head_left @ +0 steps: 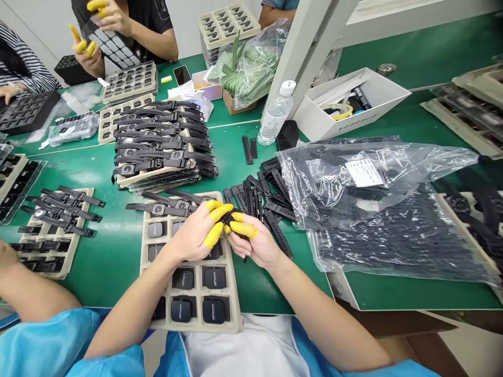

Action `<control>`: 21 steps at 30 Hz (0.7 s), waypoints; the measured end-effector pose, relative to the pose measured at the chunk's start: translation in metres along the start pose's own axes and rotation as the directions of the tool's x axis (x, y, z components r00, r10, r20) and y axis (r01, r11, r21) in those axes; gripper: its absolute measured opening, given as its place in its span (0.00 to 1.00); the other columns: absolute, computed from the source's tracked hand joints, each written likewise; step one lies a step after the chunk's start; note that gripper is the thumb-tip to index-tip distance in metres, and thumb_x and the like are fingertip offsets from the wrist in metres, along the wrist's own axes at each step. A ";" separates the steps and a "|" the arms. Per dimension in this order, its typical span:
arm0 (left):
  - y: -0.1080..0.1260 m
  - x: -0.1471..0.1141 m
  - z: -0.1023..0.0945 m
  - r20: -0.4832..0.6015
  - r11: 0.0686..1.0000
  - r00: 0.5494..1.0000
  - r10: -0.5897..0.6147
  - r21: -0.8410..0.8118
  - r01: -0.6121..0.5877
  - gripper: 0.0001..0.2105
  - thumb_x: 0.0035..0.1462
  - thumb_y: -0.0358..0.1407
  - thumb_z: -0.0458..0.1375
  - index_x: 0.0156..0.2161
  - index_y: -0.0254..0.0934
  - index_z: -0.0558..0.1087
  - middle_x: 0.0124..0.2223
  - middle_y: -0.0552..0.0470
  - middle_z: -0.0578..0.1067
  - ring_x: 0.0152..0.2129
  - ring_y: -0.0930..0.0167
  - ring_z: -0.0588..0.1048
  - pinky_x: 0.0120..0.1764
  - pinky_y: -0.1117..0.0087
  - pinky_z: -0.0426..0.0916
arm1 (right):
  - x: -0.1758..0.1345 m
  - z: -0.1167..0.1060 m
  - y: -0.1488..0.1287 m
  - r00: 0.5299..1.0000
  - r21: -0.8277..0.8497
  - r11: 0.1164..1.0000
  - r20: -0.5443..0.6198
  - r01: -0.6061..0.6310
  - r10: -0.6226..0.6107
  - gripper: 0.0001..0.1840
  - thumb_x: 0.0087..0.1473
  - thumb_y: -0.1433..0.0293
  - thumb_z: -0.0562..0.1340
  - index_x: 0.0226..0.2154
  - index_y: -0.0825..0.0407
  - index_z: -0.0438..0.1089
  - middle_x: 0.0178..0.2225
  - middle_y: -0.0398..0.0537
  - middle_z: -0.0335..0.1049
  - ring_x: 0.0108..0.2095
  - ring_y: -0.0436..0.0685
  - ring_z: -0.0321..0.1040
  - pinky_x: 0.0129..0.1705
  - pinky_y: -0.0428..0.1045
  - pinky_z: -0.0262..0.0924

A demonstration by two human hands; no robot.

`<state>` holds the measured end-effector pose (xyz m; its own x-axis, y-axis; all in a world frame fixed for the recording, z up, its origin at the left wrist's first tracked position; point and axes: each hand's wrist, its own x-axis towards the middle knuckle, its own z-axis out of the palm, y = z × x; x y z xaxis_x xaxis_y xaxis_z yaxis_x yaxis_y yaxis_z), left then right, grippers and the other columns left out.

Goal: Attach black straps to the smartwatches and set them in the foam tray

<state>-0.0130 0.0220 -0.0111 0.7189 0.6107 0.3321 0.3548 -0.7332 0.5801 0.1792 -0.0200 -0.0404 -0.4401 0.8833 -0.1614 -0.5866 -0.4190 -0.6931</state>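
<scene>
Close together over the tray, my left hand (196, 230) and my right hand (257, 241) both pinch a small black watch part (227, 215). Yellow finger cots cover several fingertips and hide most of the piece, so I cannot tell case from strap. A dark tip shows below my right hand. Under my left hand lies a beige tray (233, 309) with square watch cases (214, 277) in its compartments. Watches with straps (178, 207) rest across its far end. Loose black straps (278, 233) are heaped just beyond my right hand.
A large plastic bag of straps (377, 235) covers the right side. Stacked trays of strapped watches (161, 141) stand at the back left. Behind are a water bottle (278, 112) and a white box (349, 99) beside a post. Co-workers sit opposite and at left.
</scene>
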 end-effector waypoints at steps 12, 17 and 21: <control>0.006 0.003 0.000 0.047 0.968 0.998 -0.028 0.252 0.015 0.17 0.65 0.31 0.49 0.56 0.32 0.69 0.48 0.39 0.75 0.45 0.60 0.73 0.48 0.56 0.75 | 0.002 -0.002 0.006 0.996 -0.068 0.995 -0.056 -0.073 0.069 0.18 0.59 0.56 0.67 0.29 0.49 0.64 0.12 0.30 0.51 0.12 0.45 0.40 0.14 0.42 0.46; 0.004 0.000 0.001 0.017 0.985 1.000 -0.013 0.171 0.010 0.17 0.68 0.31 0.46 0.58 0.32 0.67 0.50 0.38 0.75 0.46 0.61 0.73 0.49 0.57 0.75 | 0.003 -0.002 0.009 0.997 -0.079 0.995 -0.054 -0.068 0.064 0.18 0.59 0.56 0.68 0.29 0.50 0.65 0.12 0.30 0.51 0.12 0.45 0.40 0.15 0.42 0.47; 0.002 -0.002 0.004 -0.021 0.994 0.998 -0.064 0.085 0.066 0.17 0.71 0.34 0.47 0.61 0.34 0.65 0.53 0.38 0.75 0.50 0.61 0.75 0.52 0.58 0.75 | 0.003 0.000 0.008 0.999 -0.073 0.997 -0.050 -0.017 0.013 0.20 0.60 0.53 0.67 0.30 0.49 0.65 0.12 0.31 0.53 0.13 0.45 0.43 0.16 0.43 0.49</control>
<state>-0.0112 0.0177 -0.0138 0.6817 0.6627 0.3099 0.4509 -0.7142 0.5353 0.1733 -0.0205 -0.0465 -0.4137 0.8870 -0.2053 -0.5278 -0.4174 -0.7397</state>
